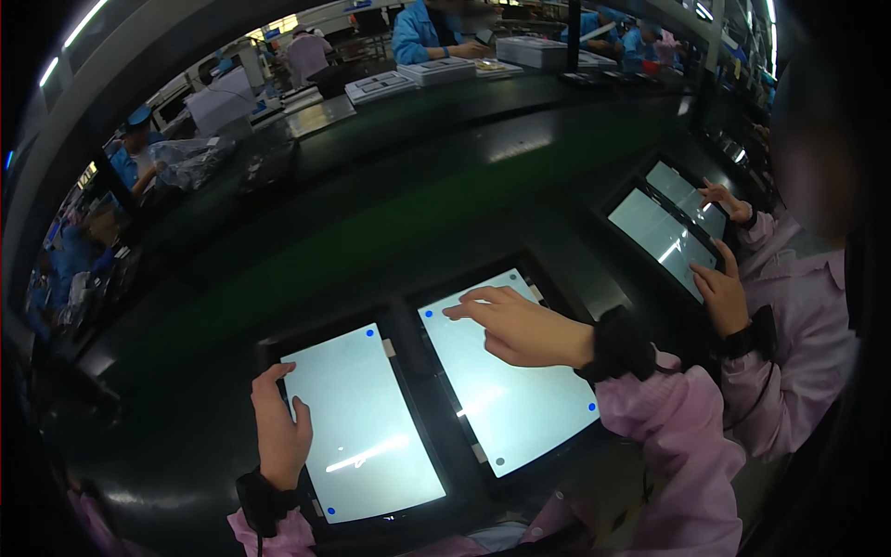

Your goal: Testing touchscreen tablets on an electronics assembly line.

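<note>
Two tablet-like screens lie side by side before me, lit white in dark frames. My left hand [281, 432] rests at the left edge of the left screen [367, 427], thumb and fingers apart. That screen carries a blue dot at its upper right and another at its lower left. Over the upper part of the right screen [510, 399] my right hand [529, 330] hovers or touches, fingers stretched out, holding nothing. Its fingertips are close to a blue dot [429, 314]; whether they touch the glass I cannot tell. Another blue dot and two grey dots mark the other corners.
At my right a co-worker in pink has both hands on two similar lit screens [664, 232]. A dark green conveyor-like surface [371, 213] runs beyond my screens. White boxes [436, 71] and a clear plastic bag [190, 160] lie across it, near workers in blue.
</note>
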The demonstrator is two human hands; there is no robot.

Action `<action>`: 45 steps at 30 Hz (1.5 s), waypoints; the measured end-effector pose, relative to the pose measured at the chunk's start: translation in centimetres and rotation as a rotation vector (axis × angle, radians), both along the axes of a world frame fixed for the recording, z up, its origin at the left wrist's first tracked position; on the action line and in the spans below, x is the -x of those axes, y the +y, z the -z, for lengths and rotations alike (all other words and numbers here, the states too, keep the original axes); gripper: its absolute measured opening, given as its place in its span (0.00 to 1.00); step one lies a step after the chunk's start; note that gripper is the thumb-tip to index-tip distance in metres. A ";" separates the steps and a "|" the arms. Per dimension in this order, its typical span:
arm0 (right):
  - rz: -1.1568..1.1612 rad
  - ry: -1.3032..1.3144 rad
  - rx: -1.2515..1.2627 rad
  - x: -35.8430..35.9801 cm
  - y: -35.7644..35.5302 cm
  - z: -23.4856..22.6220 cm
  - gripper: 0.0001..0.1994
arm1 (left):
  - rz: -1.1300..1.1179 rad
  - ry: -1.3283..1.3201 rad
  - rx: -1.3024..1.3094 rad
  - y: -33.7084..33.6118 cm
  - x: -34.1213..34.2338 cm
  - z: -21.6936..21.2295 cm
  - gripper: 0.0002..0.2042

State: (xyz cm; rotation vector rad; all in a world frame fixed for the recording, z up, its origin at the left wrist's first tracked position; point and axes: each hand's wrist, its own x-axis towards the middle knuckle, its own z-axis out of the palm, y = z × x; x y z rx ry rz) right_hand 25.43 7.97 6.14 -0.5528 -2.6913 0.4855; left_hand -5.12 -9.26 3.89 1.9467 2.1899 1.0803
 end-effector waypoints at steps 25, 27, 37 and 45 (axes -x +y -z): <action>0.121 -0.233 0.017 -10.7 -8.0 -0.6 0.20 | -0.009 0.009 0.032 -0.1 -0.4 -0.3 0.23; 0.146 -0.243 0.053 -12.0 -8.9 -0.7 0.20 | -0.017 0.027 0.040 -0.1 -0.4 -0.3 0.23; 0.226 -0.265 0.104 -15.0 -11.9 -0.8 0.20 | -0.034 0.047 0.061 0.0 0.0 0.2 0.23; 0.240 -0.261 0.144 -15.1 -12.1 -1.2 0.20 | -0.018 0.064 0.062 -0.1 0.1 0.2 0.23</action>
